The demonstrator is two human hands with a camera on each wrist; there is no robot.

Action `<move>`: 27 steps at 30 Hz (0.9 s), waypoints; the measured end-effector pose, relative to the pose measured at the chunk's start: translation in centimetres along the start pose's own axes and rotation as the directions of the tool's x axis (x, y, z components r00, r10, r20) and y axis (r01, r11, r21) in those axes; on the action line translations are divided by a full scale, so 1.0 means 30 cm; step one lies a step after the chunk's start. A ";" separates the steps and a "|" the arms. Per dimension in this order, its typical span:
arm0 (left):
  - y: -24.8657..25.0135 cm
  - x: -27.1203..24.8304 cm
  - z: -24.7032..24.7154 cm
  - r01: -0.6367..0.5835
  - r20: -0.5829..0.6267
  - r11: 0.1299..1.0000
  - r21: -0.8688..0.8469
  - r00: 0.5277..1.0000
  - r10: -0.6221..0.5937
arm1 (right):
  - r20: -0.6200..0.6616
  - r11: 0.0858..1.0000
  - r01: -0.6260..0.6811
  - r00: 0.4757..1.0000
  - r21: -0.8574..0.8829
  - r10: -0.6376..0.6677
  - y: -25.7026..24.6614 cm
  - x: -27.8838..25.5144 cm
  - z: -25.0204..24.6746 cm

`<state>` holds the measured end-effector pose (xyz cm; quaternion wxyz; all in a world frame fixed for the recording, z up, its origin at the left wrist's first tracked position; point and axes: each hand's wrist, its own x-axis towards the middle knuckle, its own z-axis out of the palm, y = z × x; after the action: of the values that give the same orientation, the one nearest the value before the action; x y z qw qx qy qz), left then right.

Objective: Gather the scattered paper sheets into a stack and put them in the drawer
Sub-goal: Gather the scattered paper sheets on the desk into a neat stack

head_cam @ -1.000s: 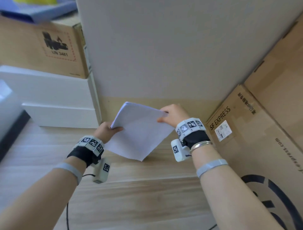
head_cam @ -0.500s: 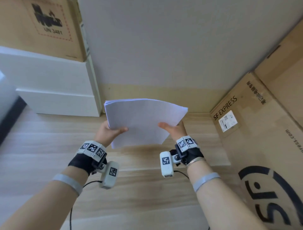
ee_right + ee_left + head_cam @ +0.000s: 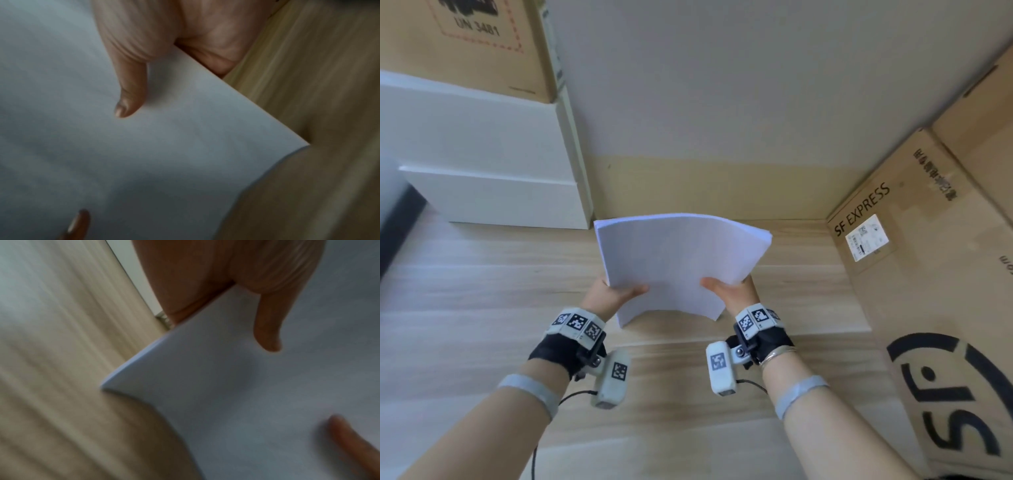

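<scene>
Far left, a white drawer unit [image 3: 482,164] sits on the wooden tabletop [image 3: 482,291], drawer fronts closed, a brown carton printed UN 3481 [image 3: 469,41] stacked on top of it. Dark strip at the far-left edge, can't tell what it is. Left hand [image 3: 607,294] grips the near-left corner of the paper stack [image 3: 674,260]: thumb lying on top of the sheets, the other fingers underneath and out of sight, so clamped on the paper; left wrist view shows that thumb [image 3: 267,318] flat on the top sheet and the palm under the edge, picture soft and blurred. The stack is held up off the tabletop in the middle of the scene, between both hands, edges squared up, bowed upward across its width, far edge pointing at the grey wall [image 3: 722,85]. Right hand [image 3: 736,294] mirrors the left at the near-right corner, thumb on top, fingers below, clamped on the paper; the right wrist view confirms this and catches the other hand's thumb tip at its lower edge. Both wrists carry black straps with tag-marked camera modules. Right side, a large SF EXPRESS cardboard box [image 3: 928,257] stands on the tabletop, another carton behind it.
</scene>
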<state>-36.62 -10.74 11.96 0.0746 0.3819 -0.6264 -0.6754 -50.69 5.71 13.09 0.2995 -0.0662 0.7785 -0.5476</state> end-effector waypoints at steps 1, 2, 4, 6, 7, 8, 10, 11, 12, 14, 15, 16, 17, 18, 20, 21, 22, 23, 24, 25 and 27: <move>-0.015 -0.001 0.006 0.005 -0.010 1.000 0.021 1.000 -0.005 | -0.014 0.999 -0.031 0.999 -0.007 0.031 0.020 -0.004 0.014; -0.025 0.001 0.010 0.004 -0.041 0.999 0.039 0.999 -0.002 | -0.026 0.999 -0.048 0.999 -0.005 0.047 0.036 -0.003 0.026; -0.032 0.011 0.015 0.003 -0.059 0.998 0.068 0.998 0.001 | -0.056 0.998 -0.066 0.996 0.002 0.066 0.043 0.002 0.044; -0.032 0.025 0.011 0.014 -0.049 0.994 0.107 0.999 -0.009 | -0.092 0.997 -0.078 0.993 0.013 0.079 0.041 0.005 0.050; -0.030 0.032 0.008 0.024 -0.044 0.992 0.120 0.999 -0.019 | -0.104 0.997 -0.076 0.992 0.005 0.076 0.035 0.000 0.051; -0.030 0.039 0.005 0.031 -0.041 0.991 0.130 0.999 -0.026 | -0.115 0.997 -0.079 0.990 -0.008 0.078 0.035 -0.001 0.052; -0.032 0.043 -0.002 0.040 -0.029 0.989 0.146 0.999 -0.036 | -0.131 0.996 -0.091 0.987 -0.021 0.088 0.031 -0.014 0.051; -0.031 0.042 -0.004 0.044 -0.022 0.987 0.158 0.999 -0.041 | -0.133 0.995 -0.095 0.987 -0.020 0.092 0.027 -0.022 0.050; -0.034 0.042 -0.005 0.043 -0.016 0.983 0.177 0.999 -0.041 | -0.129 0.995 -0.099 0.987 -0.025 0.095 0.027 -0.029 0.047; -0.037 0.033 -0.011 0.067 -0.011 0.972 0.225 0.998 -0.066 | -0.116 0.993 -0.102 0.989 -0.060 0.095 0.026 -0.040 0.047; -0.044 0.026 -0.014 0.099 -0.016 0.964 0.247 0.995 -0.099 | -0.107 0.992 -0.101 0.990 -0.075 0.092 0.025 -0.046 0.048; -0.057 0.020 -0.019 0.125 -0.022 0.955 0.268 0.992 -0.124 | -0.101 0.991 -0.100 0.991 -0.093 0.090 0.029 -0.048 0.051; -0.063 0.006 -0.022 0.146 -0.021 0.950 0.275 0.989 -0.146 | -0.091 0.988 -0.100 0.992 -0.120 0.089 0.030 -0.055 0.052; -0.073 -0.007 -0.023 0.159 -0.014 0.951 0.266 0.987 -0.161 | -0.079 0.983 -0.106 0.992 -0.148 0.095 0.033 -0.062 0.056; -0.093 -0.040 -0.014 0.176 -0.012 0.954 0.243 0.984 -0.178 | -0.056 0.971 -0.123 0.992 -0.205 0.113 0.037 -0.078 0.056; -0.108 -0.054 -0.009 0.180 -0.018 0.952 0.246 0.983 -0.182 | -0.049 0.964 -0.129 0.991 -0.234 0.121 0.045 -0.087 0.056; -0.126 -0.068 -0.006 0.182 -0.019 0.947 0.265 0.983 -0.183 | -0.045 0.955 -0.139 0.990 -0.261 0.131 0.056 -0.093 0.057; -0.134 -0.090 -0.001 0.197 -0.019 0.939 0.281 0.980 -0.200 | -0.038 0.947 -0.149 0.989 -0.283 0.145 0.068 -0.104 0.057; -0.156 -0.104 0.002 0.206 -0.027 0.936 0.286 0.978 -0.207 | -0.029 0.940 -0.160 0.987 -0.302 0.158 0.084 -0.114 0.055; -0.170 -0.129 0.004 0.228 -0.045 0.936 0.268 0.973 -0.224 | -0.011 0.931 -0.168 0.985 -0.325 0.174 0.095 -0.130 0.051; -0.214 -0.169 0.004 0.239 -0.081 0.945 0.222 0.971 -0.227 | 0.027 0.917 -0.176 0.980 -0.359 0.199 0.124 -0.161 0.040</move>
<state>-30.73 -6.38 8.30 -0.0334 0.4776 -0.6485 -0.5917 -45.28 8.27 11.41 0.3581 -0.0616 0.8573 -0.3646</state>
